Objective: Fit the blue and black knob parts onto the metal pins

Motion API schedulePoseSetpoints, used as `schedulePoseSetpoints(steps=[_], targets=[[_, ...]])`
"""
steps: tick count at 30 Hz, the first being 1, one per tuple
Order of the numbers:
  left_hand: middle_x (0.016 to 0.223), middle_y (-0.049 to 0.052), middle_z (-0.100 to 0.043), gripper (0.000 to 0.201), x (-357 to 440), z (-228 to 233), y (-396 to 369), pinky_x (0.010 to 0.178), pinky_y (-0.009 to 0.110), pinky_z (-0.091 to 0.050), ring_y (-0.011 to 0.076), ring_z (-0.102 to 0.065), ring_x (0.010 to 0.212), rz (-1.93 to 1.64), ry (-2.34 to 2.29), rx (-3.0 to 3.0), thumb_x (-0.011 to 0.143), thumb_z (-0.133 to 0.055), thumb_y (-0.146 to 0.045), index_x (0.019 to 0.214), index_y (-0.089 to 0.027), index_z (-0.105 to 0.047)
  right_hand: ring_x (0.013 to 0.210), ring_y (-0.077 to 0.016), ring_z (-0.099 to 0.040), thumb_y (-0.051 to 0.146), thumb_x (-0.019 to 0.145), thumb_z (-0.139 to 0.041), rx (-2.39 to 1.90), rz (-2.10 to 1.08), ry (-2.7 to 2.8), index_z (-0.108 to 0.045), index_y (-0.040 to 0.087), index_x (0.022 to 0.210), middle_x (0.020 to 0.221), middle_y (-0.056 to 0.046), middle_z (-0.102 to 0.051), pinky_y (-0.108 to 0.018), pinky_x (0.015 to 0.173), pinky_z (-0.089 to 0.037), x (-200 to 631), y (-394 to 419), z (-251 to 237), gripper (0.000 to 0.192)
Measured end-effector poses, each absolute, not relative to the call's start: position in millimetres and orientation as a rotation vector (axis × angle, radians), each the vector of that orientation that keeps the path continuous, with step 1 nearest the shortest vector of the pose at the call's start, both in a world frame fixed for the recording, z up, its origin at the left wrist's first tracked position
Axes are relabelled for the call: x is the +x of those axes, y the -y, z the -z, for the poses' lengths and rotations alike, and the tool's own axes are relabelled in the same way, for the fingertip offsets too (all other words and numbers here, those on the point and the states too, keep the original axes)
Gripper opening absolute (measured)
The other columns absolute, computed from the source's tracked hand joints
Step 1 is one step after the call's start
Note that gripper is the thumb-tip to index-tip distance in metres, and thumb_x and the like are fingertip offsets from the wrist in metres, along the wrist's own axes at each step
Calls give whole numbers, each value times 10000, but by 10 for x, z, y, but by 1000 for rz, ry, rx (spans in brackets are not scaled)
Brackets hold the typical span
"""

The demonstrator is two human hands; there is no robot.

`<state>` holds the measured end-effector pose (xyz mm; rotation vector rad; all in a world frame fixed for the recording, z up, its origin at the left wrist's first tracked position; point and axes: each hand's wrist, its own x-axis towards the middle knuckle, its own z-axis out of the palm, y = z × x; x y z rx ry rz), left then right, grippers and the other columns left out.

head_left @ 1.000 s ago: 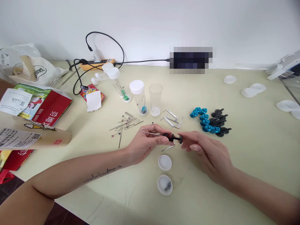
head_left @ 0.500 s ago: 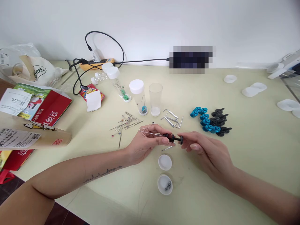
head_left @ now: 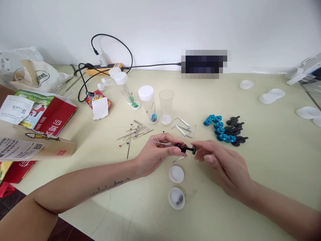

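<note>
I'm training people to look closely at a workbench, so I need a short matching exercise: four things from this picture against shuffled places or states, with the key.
Column one
1. Left hand
2. Blue parts
3. Power strip
4. Small metal bits

Column two
A. Orange, at the foot of the white wall
B. Inside the white dish nearest the person
C. Lying next to the loose black parts
D. Gripping a black piece

Right pairs: 1-D, 2-C, 3-A, 4-B
</note>
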<state>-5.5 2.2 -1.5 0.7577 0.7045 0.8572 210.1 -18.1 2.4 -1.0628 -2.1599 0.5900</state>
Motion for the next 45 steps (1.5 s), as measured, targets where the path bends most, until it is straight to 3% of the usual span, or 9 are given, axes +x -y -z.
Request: schedulePoseSetpoints(steps=[8,16,34,36,41,45], targets=[[891,31,-689,170,-54,25,-20,870,366,-504,163,-670,809,-861,-709,745,683,-720,-145,835,-153,-645,734,-140,-623,249,965,-301,-1069,-575,2164,-527,228,1139,841,-29,-632,-245,623,-485,2085,172,-44,286],[898,34,-686,156,-52,8,-23,867,351,-499,158,-671,806,-852,-704,756,701,-706,-140,844,-150,-644,724,-134,-611,255,960,-325,-1065,-586,2156,-442,223,1239,905,-46,-617,-253,618,-479,2097,178,-39,304],[887,30,-687,148,-49,5,-23,851,349,-504,159,-671,804,-856,-693,741,699,-700,-115,833,-148,-645,759,-153,-578,285,970,-290,-1018,-639,2167,-455,219,1222,873,-48,-589,-264,637,-455,2099,171,-37,308],[888,33,-684,151,-48,9,-20,852,357,-502,162,-667,814,-849,-691,755,698,-702,-121,837,-147,-647,731,-152,-574,292,962,-325,-1046,-644,2192,-461,210,1184,859,-47,-592,-262,621,-448,2093,162,-40,274],[860,43,-678,184,-39,17,-7,840,366,-505,168,-656,829,-807,-687,821,669,-723,-113,841,-140,-663,604,-132,-510,286,956,-339,-1063,-633,2300,-492,199,862,741,-25,-565,-250,544,-391,2066,136,-38,199],[844,42,-681,184,-37,22,-8,828,356,-510,165,-652,829,-818,-711,840,661,-728,-117,835,-146,-674,602,-119,-511,230,932,-407,-1076,-585,2292,-480,197,922,817,-35,-576,-240,532,-387,2053,139,-22,80]])
